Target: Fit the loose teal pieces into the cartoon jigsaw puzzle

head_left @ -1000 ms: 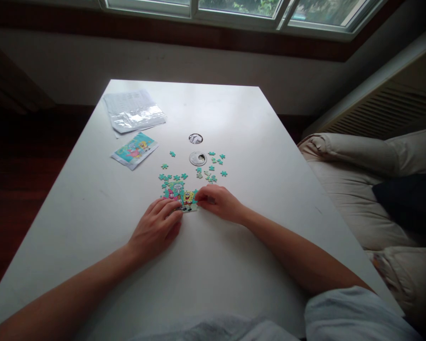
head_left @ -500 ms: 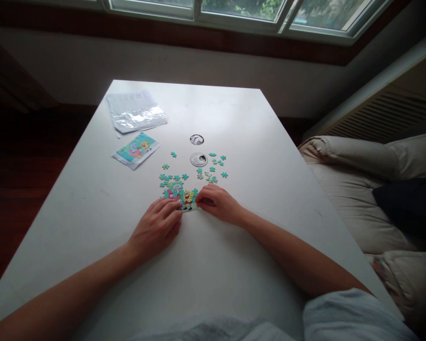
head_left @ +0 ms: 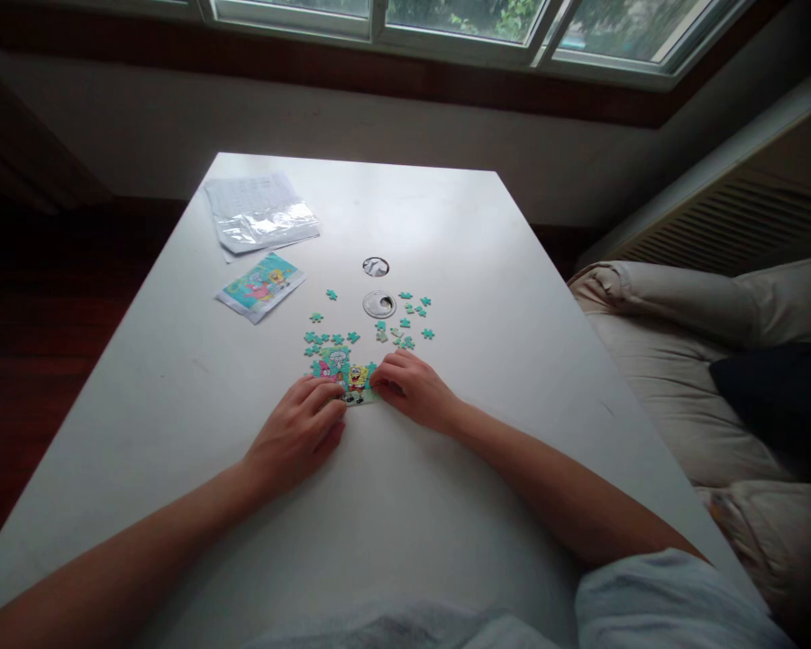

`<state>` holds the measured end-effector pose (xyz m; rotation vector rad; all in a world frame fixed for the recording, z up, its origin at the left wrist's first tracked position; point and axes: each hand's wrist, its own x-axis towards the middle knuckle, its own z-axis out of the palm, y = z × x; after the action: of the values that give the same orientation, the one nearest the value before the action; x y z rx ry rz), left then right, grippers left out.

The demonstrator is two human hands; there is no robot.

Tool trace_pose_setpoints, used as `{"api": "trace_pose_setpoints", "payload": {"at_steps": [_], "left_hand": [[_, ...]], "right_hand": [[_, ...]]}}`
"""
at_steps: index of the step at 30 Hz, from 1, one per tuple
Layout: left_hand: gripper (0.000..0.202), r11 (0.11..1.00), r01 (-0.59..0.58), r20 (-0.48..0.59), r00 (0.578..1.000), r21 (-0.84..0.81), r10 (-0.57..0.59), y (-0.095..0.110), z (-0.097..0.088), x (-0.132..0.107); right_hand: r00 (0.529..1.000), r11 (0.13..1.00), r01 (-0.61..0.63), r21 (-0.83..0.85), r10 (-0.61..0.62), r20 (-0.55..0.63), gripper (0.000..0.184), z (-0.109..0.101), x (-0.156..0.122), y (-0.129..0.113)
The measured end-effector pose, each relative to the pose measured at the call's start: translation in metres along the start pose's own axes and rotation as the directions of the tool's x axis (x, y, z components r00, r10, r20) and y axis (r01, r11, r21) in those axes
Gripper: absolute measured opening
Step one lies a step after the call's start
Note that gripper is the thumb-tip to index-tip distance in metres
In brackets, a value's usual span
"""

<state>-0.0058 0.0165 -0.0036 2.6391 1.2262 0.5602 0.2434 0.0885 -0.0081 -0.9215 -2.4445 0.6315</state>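
A partly joined jigsaw puzzle with cartoon figures lies on the white table between my hands. My left hand rests over its lower left part with fingers laid out and slightly bent, hiding that corner. At the right edge of the puzzle, my right hand has thumb and fingers pinched together, apparently on a puzzle piece that they mostly cover. Loose teal puzzle pieces lie just above the joined part. More loose pieces are scattered above my right hand.
A small picture sheet with the same cartoon figures lies on the table at left. Behind it is a clear plastic bag with papers. Two round inserts are set in the tabletop. A padded seat stands at right.
My right hand's fingers have shifted very slightly at the puzzle's right edge. The left hand stays on the puzzle, and the loose pieces lie as before.
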Motion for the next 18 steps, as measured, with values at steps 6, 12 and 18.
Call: {"api": "trace_pose_setpoints", "payload": {"at_steps": [6, 12, 18], "left_hand": [[0.014, 1.0, 0.004, 0.0, 1.0, -0.003, -0.004, -0.001, 0.001, 0.0], [0.015, 1.0, 0.006, 0.002, 1.0, 0.002, -0.006, -0.002, 0.0, 0.0], [0.015, 1.0, 0.007, 0.004, 1.0, 0.003, -0.007, -0.001, 0.0, -0.001]], "right_hand": [[0.999, 1.0, 0.013, 0.005, -0.012, -0.033, 0.007, -0.003, -0.001, 0.004], [0.979, 0.979, 0.204, 0.0, -0.204, -0.008, 0.009, -0.02, -0.006, 0.009], [0.932, 0.927, 0.357, -0.116, -0.345, 0.115, 0.015, -0.024, -0.008, 0.003]]}}
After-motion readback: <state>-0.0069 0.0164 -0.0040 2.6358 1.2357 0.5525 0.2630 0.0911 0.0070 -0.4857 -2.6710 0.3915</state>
